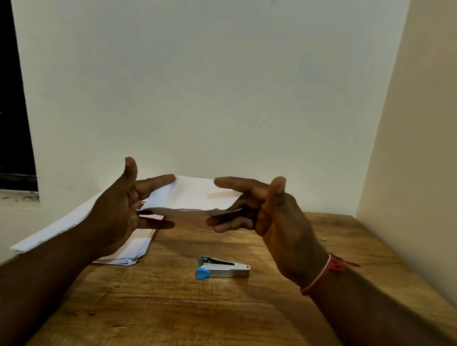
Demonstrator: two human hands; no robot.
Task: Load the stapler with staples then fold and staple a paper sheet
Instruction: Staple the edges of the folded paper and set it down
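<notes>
Head view: a paper stack lies on the table under and beyond the left hand. That hand is raised and released, its thumb up and its straight, spread fingers touching one end of a blurred, edge-on sheet. The stapler lies below, between the hands. The right hand, fingers curled, pinches the sheet's other end. A red band circles its wrist.
</notes>
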